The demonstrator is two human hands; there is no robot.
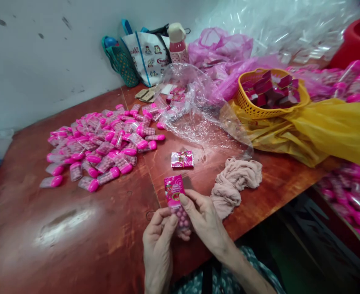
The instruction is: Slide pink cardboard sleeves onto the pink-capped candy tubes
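Note:
Between my two hands is a small clear candy container [183,220] full of pink balls, its upper end covered by a magenta printed sleeve [174,188]. My left hand [160,241] grips its lower left side with thumb and fingers. On the other side, my right hand [204,220] presses its thumb on the sleeve's lower edge. Just beyond lies a stack of magenta printed sleeves [182,159], flat on the table. A crumpled beige cloth [236,181] rests to the right of my right hand.
Many pink-capped candy containers [97,143] are heaped on the red-brown table [76,245]. Clear plastic wrap [195,110] spreads behind the sleeves. A yellow basket [253,107] of magenta pieces stands on a yellow plastic bag [330,126]. A bottle [177,45] and a white bag [149,57] stand against the wall.

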